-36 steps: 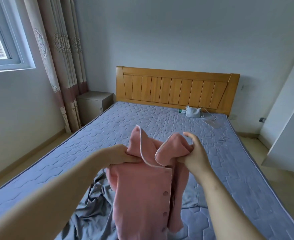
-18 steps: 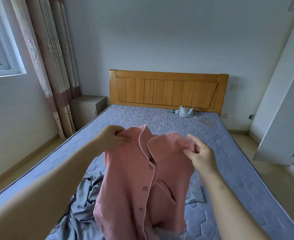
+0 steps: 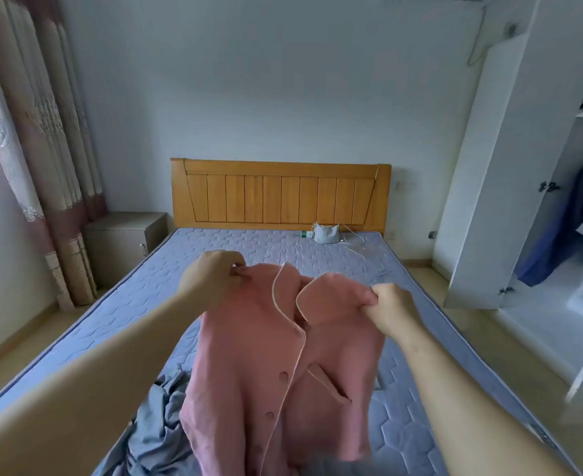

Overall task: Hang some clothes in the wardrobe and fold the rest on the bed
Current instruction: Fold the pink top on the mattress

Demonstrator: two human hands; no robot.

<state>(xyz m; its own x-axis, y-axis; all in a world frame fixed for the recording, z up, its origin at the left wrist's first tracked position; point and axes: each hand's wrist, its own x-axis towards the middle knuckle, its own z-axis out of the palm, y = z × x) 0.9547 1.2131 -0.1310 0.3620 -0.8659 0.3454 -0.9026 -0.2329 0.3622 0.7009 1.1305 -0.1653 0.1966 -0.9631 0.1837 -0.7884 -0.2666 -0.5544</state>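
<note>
Left hand point(image 3: 211, 280) and right hand point(image 3: 391, 309) extend from bare forearms point(image 3: 111, 365).

Shirt point(image 3: 283, 372) hanging over the near half of the bed point(image 3: 128, 304), the left grip point(image 3: 211, 280) pinching one shoulder and the right grip point(image 3: 391, 310) the other; a crumpled garment point(image 3: 159, 431) lies on the bed, below and left of the shirt. Behind, a pouch point(image 3: 326, 234) rests on the bed just before the headboard point(image 3: 279, 194), right of centre. A nightstand point(image 3: 121, 242) stands left of the headboard, a curtain point(image 3: 42, 149) further left; the wardrobe point(image 3: 489, 166) stands right of the bed, clothes point(image 3: 564, 228) hanging inside.
</note>
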